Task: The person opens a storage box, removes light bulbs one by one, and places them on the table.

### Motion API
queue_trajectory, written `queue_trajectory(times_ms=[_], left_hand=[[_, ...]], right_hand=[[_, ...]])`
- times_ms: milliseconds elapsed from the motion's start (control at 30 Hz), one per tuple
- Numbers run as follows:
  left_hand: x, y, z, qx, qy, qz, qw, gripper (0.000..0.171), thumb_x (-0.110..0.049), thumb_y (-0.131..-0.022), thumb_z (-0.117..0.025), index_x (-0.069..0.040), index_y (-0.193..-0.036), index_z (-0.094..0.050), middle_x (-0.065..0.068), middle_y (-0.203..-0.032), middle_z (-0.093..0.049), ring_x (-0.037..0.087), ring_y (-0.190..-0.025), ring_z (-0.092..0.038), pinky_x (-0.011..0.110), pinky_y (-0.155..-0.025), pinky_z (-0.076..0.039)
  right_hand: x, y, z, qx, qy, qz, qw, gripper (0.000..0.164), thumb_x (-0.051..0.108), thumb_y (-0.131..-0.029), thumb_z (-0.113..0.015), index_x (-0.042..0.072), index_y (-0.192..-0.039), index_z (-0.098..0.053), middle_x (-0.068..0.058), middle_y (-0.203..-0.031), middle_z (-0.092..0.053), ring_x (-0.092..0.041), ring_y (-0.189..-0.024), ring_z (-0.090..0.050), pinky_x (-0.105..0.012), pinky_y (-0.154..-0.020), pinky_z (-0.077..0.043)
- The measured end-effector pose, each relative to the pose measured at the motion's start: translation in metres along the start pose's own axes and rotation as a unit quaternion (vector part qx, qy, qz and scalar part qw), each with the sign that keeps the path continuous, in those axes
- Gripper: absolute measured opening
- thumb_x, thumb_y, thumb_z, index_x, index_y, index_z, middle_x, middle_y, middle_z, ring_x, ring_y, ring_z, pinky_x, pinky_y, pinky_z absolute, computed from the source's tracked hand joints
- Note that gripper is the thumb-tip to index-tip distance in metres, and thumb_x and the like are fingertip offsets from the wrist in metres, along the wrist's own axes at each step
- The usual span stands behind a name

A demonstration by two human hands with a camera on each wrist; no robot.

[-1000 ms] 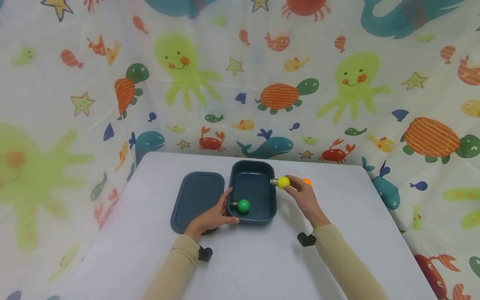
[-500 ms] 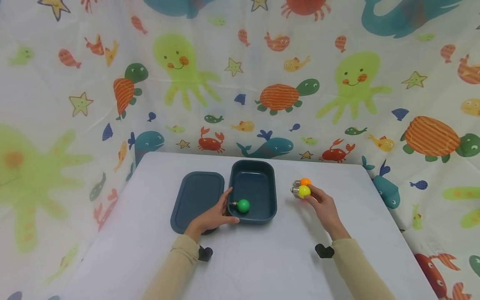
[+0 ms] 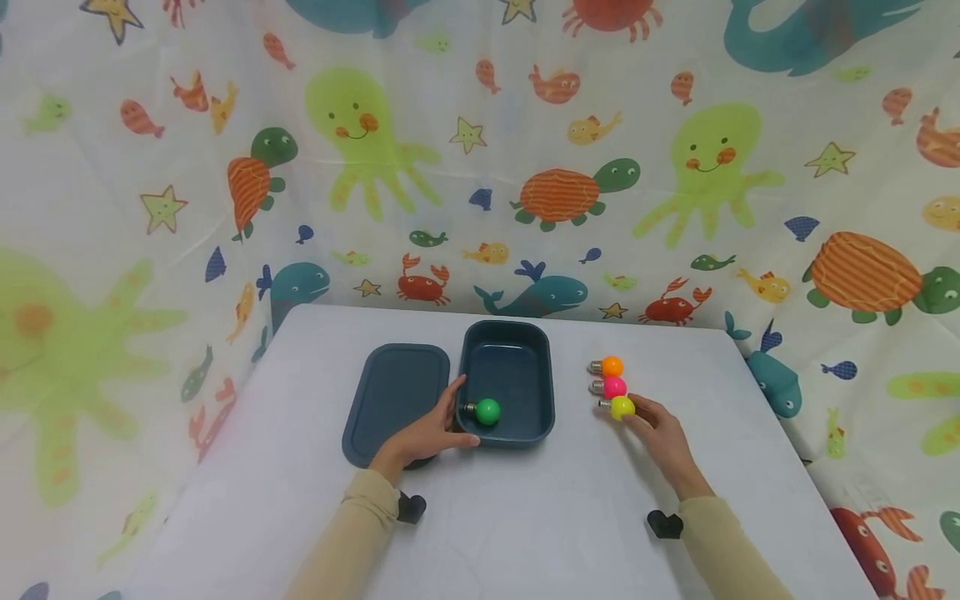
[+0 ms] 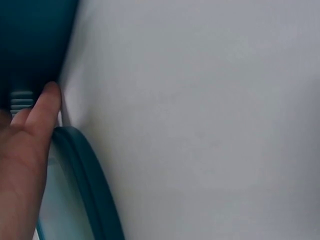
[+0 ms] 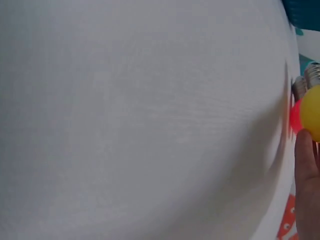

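Observation:
A dark blue box [image 3: 504, 433] stands on the table with a green light bulb [image 3: 488, 412] lying inside at its near left. My left hand [image 3: 420, 435] touches the box's near left corner, fingers extended along the left wall and thumb at the front. In the left wrist view those fingers [image 4: 45, 107] meet the box wall [image 4: 35, 45]. To the right of the box, my right hand [image 3: 660, 433] pinches a yellow light bulb [image 3: 622, 407] by its globe, metal base toward the box. Just beyond it lie a pink bulb [image 3: 616, 387] and an orange bulb [image 3: 612, 366].
A flat dark blue lid [image 3: 401, 392] lies left of the box, partly beneath the left hand and wrist. The white table [image 3: 525, 525] ends at a curtain [image 3: 450, 183] printed with sea animals.
My right hand has carried the yellow bulb from the box's right rim rightward and toward me, down beside the pink bulb. That pink bulb is now in plain view. The left hand stays put.

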State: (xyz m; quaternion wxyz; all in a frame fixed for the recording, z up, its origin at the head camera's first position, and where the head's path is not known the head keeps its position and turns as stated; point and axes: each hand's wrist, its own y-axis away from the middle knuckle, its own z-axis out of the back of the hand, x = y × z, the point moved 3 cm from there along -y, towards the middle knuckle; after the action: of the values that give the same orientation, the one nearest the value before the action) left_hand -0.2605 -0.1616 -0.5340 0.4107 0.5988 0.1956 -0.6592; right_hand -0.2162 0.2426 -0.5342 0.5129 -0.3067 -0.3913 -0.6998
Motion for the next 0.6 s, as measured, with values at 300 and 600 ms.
queue_trajectory(times_ms=[300, 600], left_hand=[[0.0025, 0.0012, -0.0037, -0.005, -0.003, 0.001, 1.0, 0.107, -0.031, -0.085, -0.077, -0.039, -0.155, 0.004, 0.007, -0.164, 0.007, 0.028, -0.149, -0.01, 0.047, -0.117, -0.018], [0.0008, 0.0041, -0.0073, -0.005, -0.004, -0.001, 1.0, 0.107, -0.03, -0.086, -0.077, -0.039, -0.155, 0.004, 0.006, -0.164, 0.008, 0.028, -0.149, -0.01, 0.046, -0.117, -0.018]], right_hand=[[-0.0052, -0.0014, -0.004, -0.007, 0.002, 0.018, 1.0, 0.065, 0.03, -0.096, -0.064, 0.005, -0.149, -0.035, -0.02, -0.149, -0.039, -0.037, -0.136, -0.04, -0.047, -0.109, -0.036], [-0.0045, -0.0036, -0.0043, -0.009, 0.001, 0.012, 1.0, 0.073, 0.03, -0.096, -0.065, 0.004, -0.153, -0.027, -0.02, -0.146, -0.041, -0.036, -0.136, -0.04, -0.045, -0.109, -0.035]])
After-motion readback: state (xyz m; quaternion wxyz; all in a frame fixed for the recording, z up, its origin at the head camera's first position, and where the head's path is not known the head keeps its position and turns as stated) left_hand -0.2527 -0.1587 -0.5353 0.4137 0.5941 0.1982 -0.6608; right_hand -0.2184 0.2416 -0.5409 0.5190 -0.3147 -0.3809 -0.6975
